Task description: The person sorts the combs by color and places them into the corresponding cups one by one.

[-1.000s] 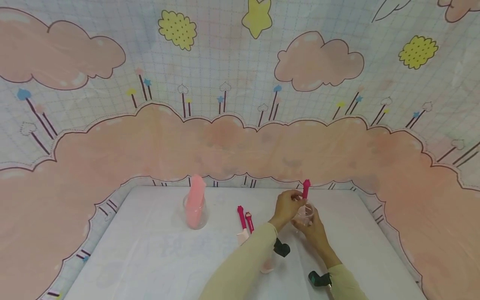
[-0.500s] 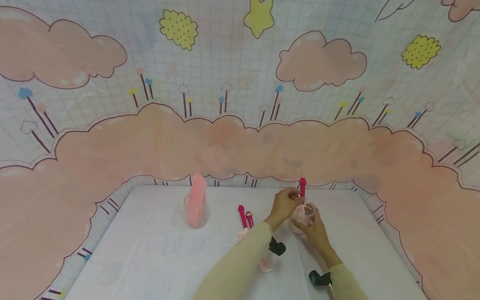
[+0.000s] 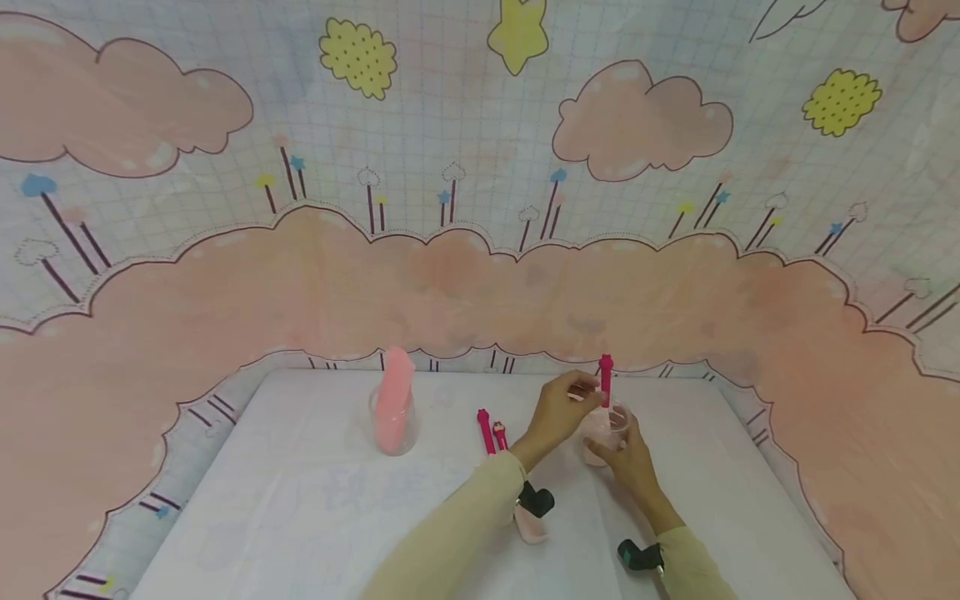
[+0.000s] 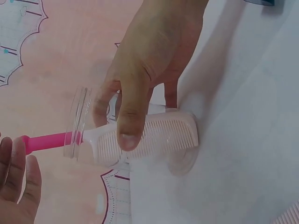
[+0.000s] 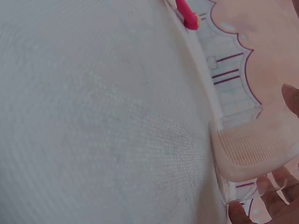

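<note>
A pale pink comb (image 4: 180,128) with a dark pink handle (image 3: 606,383) stands inside a clear jar (image 3: 597,456), its handle rising above the rim. My right hand (image 3: 632,460) holds this jar, with the thumb and fingers around its side in the left wrist view. Beside the handle is my left hand (image 3: 557,410), its fingers (image 4: 17,164) loosely extended near the handle's end. Whether a fingertip still touches the handle is hard to see. Through the jar's wall, the comb's teeth (image 5: 254,142) show in the right wrist view.
A second clear jar (image 3: 407,433) at the left holds a lighter pink implement (image 3: 393,400). Two dark pink handles (image 3: 485,429) lie mid-table, partly covered by the left forearm. A pale pink piece (image 3: 531,527) lies below the left wrist. The white table (image 3: 285,500) meets a patterned cloth.
The comb's handle has shifted slightly left, then stayed put in the jar. My left hand has drawn left, and its fingers have loosened from the handle. My right hand remains on the jar.
</note>
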`<state>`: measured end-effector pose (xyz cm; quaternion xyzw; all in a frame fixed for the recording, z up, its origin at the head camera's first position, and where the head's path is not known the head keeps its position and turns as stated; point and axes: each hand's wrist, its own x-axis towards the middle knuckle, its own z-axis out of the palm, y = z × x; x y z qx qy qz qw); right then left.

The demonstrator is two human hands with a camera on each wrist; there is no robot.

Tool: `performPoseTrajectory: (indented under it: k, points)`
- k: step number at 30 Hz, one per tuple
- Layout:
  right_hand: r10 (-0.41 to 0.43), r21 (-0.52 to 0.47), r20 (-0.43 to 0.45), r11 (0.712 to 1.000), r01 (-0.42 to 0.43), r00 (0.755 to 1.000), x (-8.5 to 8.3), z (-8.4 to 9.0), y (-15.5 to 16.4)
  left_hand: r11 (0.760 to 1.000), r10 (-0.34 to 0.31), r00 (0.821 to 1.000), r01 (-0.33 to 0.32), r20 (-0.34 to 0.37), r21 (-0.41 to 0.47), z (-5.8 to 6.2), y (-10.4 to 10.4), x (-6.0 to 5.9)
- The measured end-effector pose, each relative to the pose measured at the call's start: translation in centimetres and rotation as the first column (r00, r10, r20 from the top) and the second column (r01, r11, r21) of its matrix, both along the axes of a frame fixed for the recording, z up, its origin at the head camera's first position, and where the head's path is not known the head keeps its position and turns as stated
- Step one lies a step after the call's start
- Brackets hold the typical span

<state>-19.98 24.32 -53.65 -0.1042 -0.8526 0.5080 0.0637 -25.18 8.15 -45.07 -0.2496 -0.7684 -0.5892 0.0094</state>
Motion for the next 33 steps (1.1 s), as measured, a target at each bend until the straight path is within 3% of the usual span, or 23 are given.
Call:
performPoseTrajectory:
  k: [11,20,33]
  points:
    - [0.0,0.004,0.027,1.0,0.0,1.0,0.2,-0.1,0.1,1.0,0.013,0.999,-0.012,0.041,-0.026,-1.0,-2.5,1.0]
    - [-0.001,0.013,0.048,1.0,0.001,0.999,0.3,-0.2,-0.1,0.999,0.039,0.999,-0.039,0.018,-0.001,-2.4,-4.9,1.4]
    - [0.016,0.017,0.046,1.0,-0.017,0.999,0.3,0.1,0.1,0.998,0.066,0.996,-0.066,0.056,-0.006,-3.7,-8.0,2.0]
